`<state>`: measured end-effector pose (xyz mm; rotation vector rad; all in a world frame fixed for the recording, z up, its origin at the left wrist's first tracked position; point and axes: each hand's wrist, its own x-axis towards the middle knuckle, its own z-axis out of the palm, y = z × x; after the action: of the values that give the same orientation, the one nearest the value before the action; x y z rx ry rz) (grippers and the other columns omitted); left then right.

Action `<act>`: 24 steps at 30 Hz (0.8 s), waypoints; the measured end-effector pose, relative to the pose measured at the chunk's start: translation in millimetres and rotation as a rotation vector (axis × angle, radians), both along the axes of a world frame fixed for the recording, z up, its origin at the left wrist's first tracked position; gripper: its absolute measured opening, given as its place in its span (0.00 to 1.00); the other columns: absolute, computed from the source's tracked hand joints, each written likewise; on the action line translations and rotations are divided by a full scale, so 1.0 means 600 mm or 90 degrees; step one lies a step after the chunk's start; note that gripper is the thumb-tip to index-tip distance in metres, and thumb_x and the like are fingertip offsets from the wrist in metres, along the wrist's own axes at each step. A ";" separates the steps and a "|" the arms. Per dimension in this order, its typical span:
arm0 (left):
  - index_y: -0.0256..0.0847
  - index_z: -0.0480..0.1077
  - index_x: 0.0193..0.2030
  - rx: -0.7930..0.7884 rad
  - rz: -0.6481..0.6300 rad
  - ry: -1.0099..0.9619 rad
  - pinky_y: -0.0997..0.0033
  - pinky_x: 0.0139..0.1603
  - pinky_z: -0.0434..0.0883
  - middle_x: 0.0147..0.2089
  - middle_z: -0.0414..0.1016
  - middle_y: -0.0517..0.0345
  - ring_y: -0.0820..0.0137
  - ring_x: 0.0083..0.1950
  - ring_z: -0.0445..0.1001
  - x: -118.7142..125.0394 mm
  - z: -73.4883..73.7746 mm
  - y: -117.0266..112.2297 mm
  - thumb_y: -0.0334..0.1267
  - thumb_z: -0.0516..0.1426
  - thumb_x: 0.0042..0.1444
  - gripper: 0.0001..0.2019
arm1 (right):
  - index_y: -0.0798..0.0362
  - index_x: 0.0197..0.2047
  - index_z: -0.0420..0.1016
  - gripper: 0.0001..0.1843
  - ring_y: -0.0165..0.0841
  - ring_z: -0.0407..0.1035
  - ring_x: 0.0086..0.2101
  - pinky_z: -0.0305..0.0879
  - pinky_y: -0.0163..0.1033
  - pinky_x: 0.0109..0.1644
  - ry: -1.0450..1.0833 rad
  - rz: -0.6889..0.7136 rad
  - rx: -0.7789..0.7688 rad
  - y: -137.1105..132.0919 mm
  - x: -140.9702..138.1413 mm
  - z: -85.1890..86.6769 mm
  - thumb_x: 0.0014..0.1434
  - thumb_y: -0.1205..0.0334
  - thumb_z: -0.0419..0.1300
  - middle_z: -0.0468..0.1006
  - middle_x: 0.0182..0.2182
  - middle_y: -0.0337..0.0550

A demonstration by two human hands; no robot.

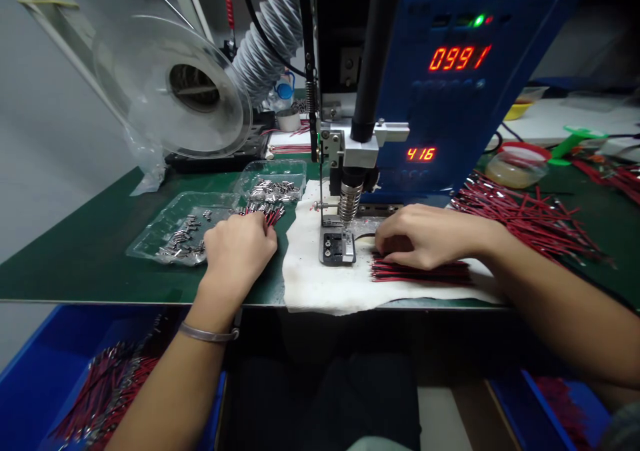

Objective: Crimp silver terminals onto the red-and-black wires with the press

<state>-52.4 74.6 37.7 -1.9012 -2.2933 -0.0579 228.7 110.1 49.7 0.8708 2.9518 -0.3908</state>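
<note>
My left hand (239, 248) is closed, its fingers curled round a bundle of red and black wires (273, 215) whose metal-tipped ends stick out past the knuckles. Beside it are two clear plastic trays (145, 243) with small metal connectors (180, 239). My right hand (417, 238) is bent over a row of red and black wires (420, 274) on a white cloth (320, 284), thumb and fingers pinching at them; the fingertips are partly hidden. Between my hands stands a soldering machine with a sprung metal head (350, 201) above a small black fixture (337, 248).
The machine's blue housing (450, 111) with red digits rises behind my right hand. A pile of red wires (525, 218) lies to the right, near a round lidded tub (517, 166). A clear reel (150, 91) stands back left. Blue bins (37, 371) with wires sit below the table edge.
</note>
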 end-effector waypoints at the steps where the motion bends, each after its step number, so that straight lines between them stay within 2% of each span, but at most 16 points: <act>1: 0.40 0.76 0.38 0.002 0.002 0.003 0.58 0.34 0.66 0.36 0.76 0.40 0.47 0.38 0.75 0.000 0.002 -0.002 0.45 0.48 0.56 0.17 | 0.50 0.38 0.76 0.08 0.32 0.71 0.33 0.59 0.35 0.37 -0.003 0.005 -0.001 0.000 0.000 -0.001 0.56 0.64 0.57 0.79 0.34 0.40; 4: 0.40 0.75 0.40 0.042 0.007 0.020 0.57 0.33 0.66 0.33 0.75 0.40 0.48 0.36 0.74 -0.014 0.014 -0.010 0.52 0.44 0.60 0.24 | 0.50 0.39 0.75 0.08 0.33 0.71 0.34 0.59 0.35 0.38 -0.008 0.009 0.004 -0.002 -0.002 -0.001 0.56 0.64 0.56 0.78 0.35 0.39; 7: 0.37 0.75 0.43 0.127 0.054 0.054 0.54 0.33 0.67 0.33 0.73 0.37 0.46 0.36 0.73 -0.057 0.036 -0.015 0.54 0.39 0.62 0.29 | 0.50 0.38 0.74 0.07 0.33 0.71 0.34 0.59 0.35 0.38 -0.007 -0.004 0.017 -0.004 -0.005 0.001 0.56 0.63 0.56 0.78 0.35 0.39; 9: 0.38 0.75 0.44 0.130 0.102 0.047 0.50 0.34 0.67 0.35 0.72 0.36 0.43 0.39 0.72 -0.095 0.048 -0.012 0.54 0.43 0.60 0.27 | 0.50 0.38 0.74 0.07 0.33 0.70 0.33 0.59 0.35 0.37 -0.005 -0.011 0.017 -0.004 -0.006 0.001 0.56 0.63 0.56 0.77 0.34 0.39; 11: 0.41 0.76 0.44 0.088 0.127 0.019 0.46 0.38 0.68 0.37 0.72 0.39 0.44 0.41 0.71 -0.132 0.054 -0.004 0.54 0.50 0.56 0.22 | 0.50 0.37 0.74 0.07 0.32 0.70 0.33 0.58 0.35 0.37 -0.010 -0.010 0.009 -0.005 -0.007 0.000 0.56 0.63 0.56 0.77 0.33 0.39; 13: 0.44 0.77 0.43 0.048 0.122 -0.006 0.44 0.40 0.68 0.38 0.72 0.42 0.47 0.41 0.70 -0.159 0.053 0.005 0.51 0.54 0.54 0.18 | 0.50 0.36 0.74 0.07 0.32 0.70 0.32 0.58 0.35 0.36 -0.019 -0.011 -0.003 -0.004 -0.006 0.000 0.57 0.63 0.55 0.77 0.32 0.39; 16: 0.44 0.77 0.43 0.043 0.097 -0.037 0.43 0.42 0.68 0.36 0.70 0.45 0.51 0.40 0.68 -0.177 0.042 0.018 0.49 0.56 0.53 0.16 | 0.49 0.37 0.73 0.07 0.31 0.69 0.30 0.57 0.34 0.34 -0.023 -0.034 -0.003 -0.004 -0.003 0.002 0.56 0.62 0.56 0.77 0.31 0.38; 21: 0.42 0.78 0.39 0.059 0.072 -0.057 0.40 0.43 0.66 0.29 0.63 0.49 0.55 0.37 0.65 -0.179 0.026 0.038 0.55 0.54 0.54 0.21 | 0.49 0.38 0.74 0.08 0.32 0.69 0.30 0.56 0.34 0.33 -0.040 -0.056 0.024 -0.005 -0.003 0.006 0.55 0.60 0.57 0.78 0.32 0.38; 24: 0.41 0.78 0.35 0.055 0.065 -0.070 0.41 0.43 0.65 0.26 0.56 0.55 0.63 0.31 0.59 -0.177 0.023 0.047 0.57 0.54 0.52 0.22 | 0.49 0.38 0.76 0.09 0.32 0.71 0.31 0.57 0.34 0.33 -0.042 -0.041 0.032 -0.006 -0.005 0.004 0.55 0.62 0.56 0.79 0.33 0.39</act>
<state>-158.9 102.8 51.7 -1.7787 -2.4118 -0.2518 225.9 106.3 52.2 0.9678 2.8907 -0.2862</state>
